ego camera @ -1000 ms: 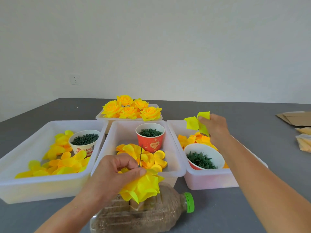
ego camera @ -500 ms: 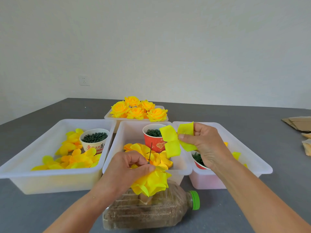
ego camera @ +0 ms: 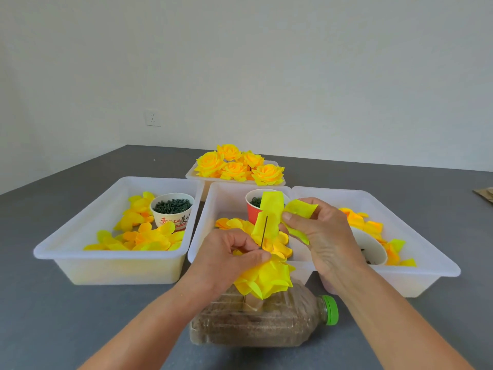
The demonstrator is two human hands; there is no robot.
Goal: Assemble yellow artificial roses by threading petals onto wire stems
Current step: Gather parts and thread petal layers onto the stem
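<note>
A thin dark wire stem stands upright out of a sand-filled plastic bottle lying on its side. A stack of threaded yellow petals sits low on the wire. My left hand pinches the top of that stack at the wire. My right hand pinches a loose yellow petal piece with several lobes, holding it against the wire's upper end. The wire tip shows in front of one lobe.
Three white bins hold loose petals: left bin, middle bin, right bin. Cups of green parts sit inside them: white cup, red cup. Finished yellow roses fill a back tray. The grey table spreads all around.
My right hand carried the loose petal piece from the right bin leftward to the top of the wire. My left hand stayed on the threaded petals. The camera shifted slightly.
</note>
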